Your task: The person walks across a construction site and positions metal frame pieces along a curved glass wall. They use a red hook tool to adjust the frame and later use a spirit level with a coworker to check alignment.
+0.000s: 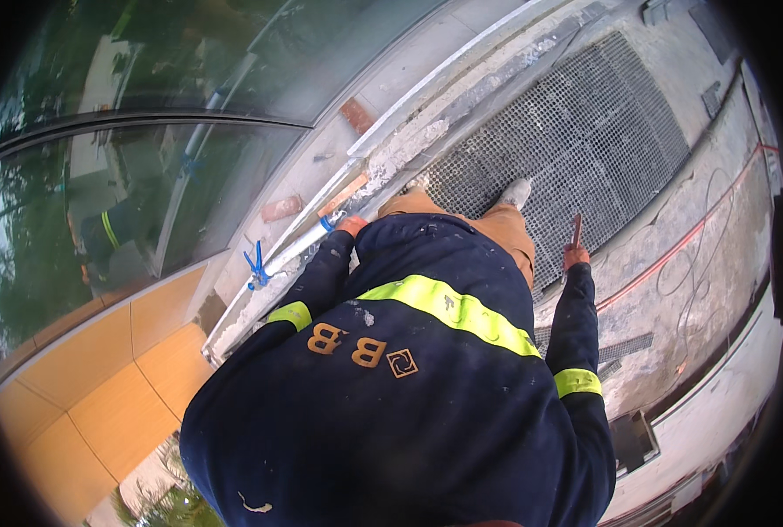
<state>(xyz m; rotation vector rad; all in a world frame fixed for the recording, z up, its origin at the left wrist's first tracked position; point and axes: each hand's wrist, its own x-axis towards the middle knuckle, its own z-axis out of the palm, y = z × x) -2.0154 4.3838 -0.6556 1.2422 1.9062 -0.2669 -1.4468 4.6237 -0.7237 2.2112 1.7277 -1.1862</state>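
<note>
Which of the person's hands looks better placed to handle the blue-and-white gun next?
Probably the left hand: it is right by one end of the blue-and-white gun. The right hand is across the body, holding a thin reddish tool.

Gold lettering (347,345) stood on the dark jacket (444,422) at the centre of the frame, a gold diamond-shaped emblem (403,363) just right of it.
</note>
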